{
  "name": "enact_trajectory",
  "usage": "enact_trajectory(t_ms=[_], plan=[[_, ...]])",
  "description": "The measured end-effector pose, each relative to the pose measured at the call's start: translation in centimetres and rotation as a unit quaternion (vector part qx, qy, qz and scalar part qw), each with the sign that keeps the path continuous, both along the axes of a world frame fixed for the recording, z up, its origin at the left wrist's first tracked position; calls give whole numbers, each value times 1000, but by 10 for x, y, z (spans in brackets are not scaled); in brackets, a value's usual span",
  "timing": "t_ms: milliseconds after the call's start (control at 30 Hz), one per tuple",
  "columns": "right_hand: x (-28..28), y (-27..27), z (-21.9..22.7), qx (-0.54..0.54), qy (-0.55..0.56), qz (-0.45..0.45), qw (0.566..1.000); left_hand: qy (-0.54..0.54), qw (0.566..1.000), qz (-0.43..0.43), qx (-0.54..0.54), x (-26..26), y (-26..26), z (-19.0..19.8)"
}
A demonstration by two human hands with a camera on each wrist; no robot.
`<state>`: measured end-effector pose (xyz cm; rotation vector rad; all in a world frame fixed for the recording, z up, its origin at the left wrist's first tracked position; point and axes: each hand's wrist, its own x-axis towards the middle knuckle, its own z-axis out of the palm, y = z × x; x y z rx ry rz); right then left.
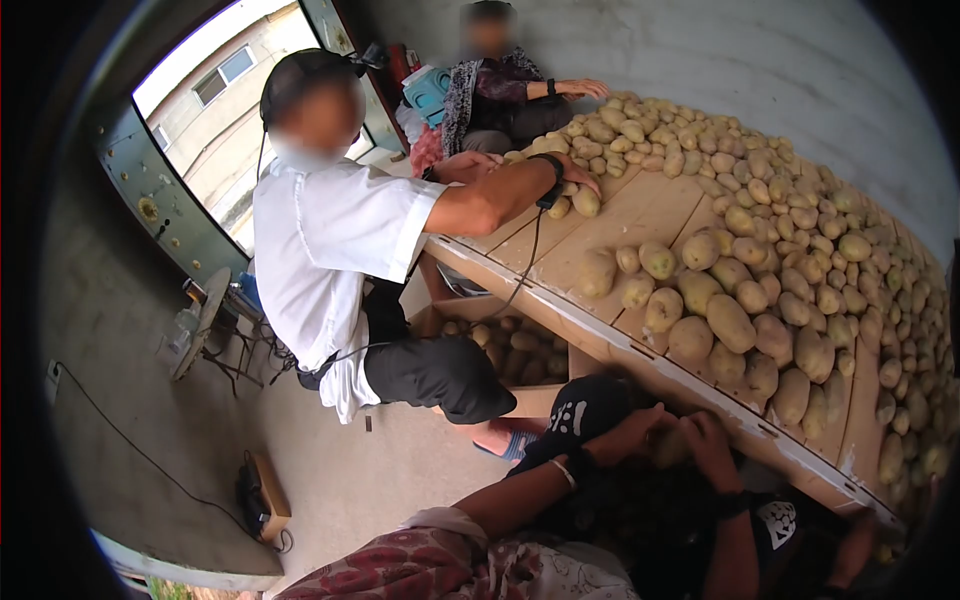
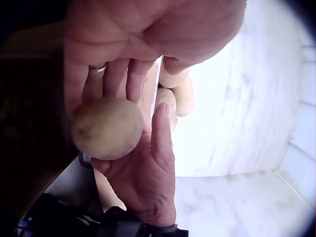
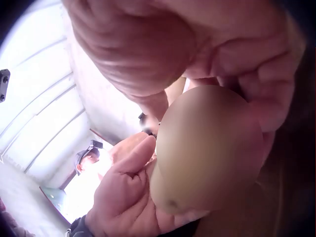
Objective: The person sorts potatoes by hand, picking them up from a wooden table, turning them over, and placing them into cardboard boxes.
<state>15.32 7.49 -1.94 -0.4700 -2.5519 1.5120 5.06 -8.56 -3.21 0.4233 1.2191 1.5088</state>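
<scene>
A yellowish potato (image 2: 107, 128) is held between my two hands, low beside the table's near edge. In the left wrist view my left hand (image 2: 153, 29), with a ring on one finger, has its fingers bent against the potato's upper side. My right hand (image 2: 148, 170) faces it from below, thumb raised. The right wrist view shows the potato (image 3: 207, 143) large and blurred, with curled fingers of my right hand (image 3: 197, 44) at its side and my left hand (image 3: 128, 197) under it. In the head view both hands are close together and the potato is dim.
Many potatoes (image 1: 730, 320) cover the wooden table (image 1: 560, 260), heaped toward the wall. A person in a white shirt (image 1: 310, 230) reaches over potatoes at the left; another person (image 1: 500, 90) sits at the back. A box of potatoes (image 1: 540, 400) stands below the table. Someone's dark cap (image 1: 590, 405) is near my hands.
</scene>
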Motion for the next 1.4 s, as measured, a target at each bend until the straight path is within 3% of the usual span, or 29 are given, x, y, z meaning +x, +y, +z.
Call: enact_trajectory(t_ms=[33, 167, 433, 567, 767, 1033, 1100, 1167, 1233, 1333, 1400], plan=[[-1, -1, 5, -35, -32, -2, 999, 1, 1000, 2, 0, 0, 0, -2], [1, 4, -13, -7, 5, 13, 1000, -18, 1000, -3, 8, -6, -1, -23], [8, 6, -4, 5, -52, 142, 989, -35, 999, -13, 8, -9, -3, -22], [2, 6, -2, 30, -55, 154, 986, -12, 1000, -21, 6, -8, -5, -24], [-1, 16, -28, -62, -35, 86, 994, -17, 998, -63, -1, -6, -8, -14], [-2, 1, -19, -26, -44, 114, 992, 28, 996, -75, -28, -1, -7, -5], [-6, 3, -20, 14, -43, 147, 988, 58, 994, -91, -7, -5, -6, -37], [-6, 6, -15, 27, -13, 135, 990, 96, 989, -112, 23, -8, 4, -41], [-3, 7, -8, 38, 13, 123, 992, 31, 995, -78, 51, -6, 1, -28], [-6, 2, 19, -178, 93, -15, 980, 22, 997, -74, 8, -4, -2, -15], [-8, 7, 31, -148, 155, -36, 976, 19, 997, -70, -14, 1, 2, -23]])
